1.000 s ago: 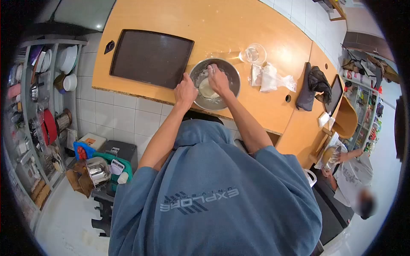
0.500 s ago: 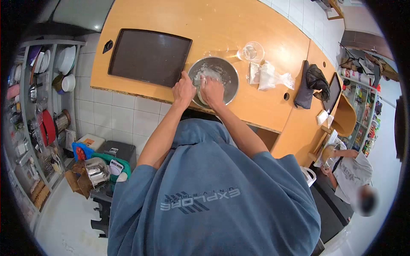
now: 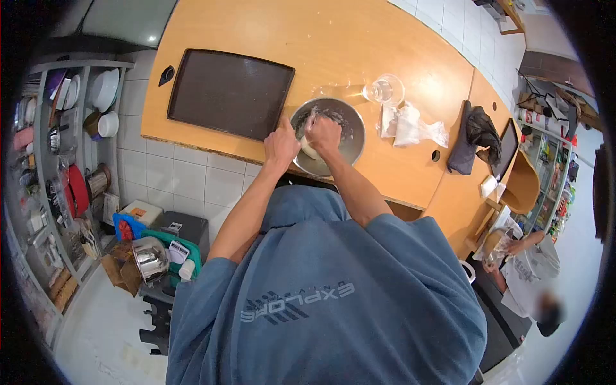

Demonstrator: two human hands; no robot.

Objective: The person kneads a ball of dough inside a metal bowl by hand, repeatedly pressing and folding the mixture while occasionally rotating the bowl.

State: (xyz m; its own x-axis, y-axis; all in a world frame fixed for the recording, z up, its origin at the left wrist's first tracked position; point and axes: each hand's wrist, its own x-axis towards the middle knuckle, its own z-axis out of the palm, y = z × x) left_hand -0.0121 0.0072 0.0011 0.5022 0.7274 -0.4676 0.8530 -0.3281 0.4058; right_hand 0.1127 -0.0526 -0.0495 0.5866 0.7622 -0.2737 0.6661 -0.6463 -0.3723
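Gripping the bowl [image 3: 354,142] with our left hand [image 3: 281,145], we curl our right hand [image 3: 325,133] over pale dough [image 3: 309,150]; mixing appears incomplete, residue lining the wall.

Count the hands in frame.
4. Left hand at the metal bowl's rim; right hand reaching inside it. At far right, a co-worker's upper hand and lower hand, close together. None appears fully hidden.

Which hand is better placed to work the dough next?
Probably the right hand: it is inside the bowl, at the dough, while the left hand is at the bowl's rim.
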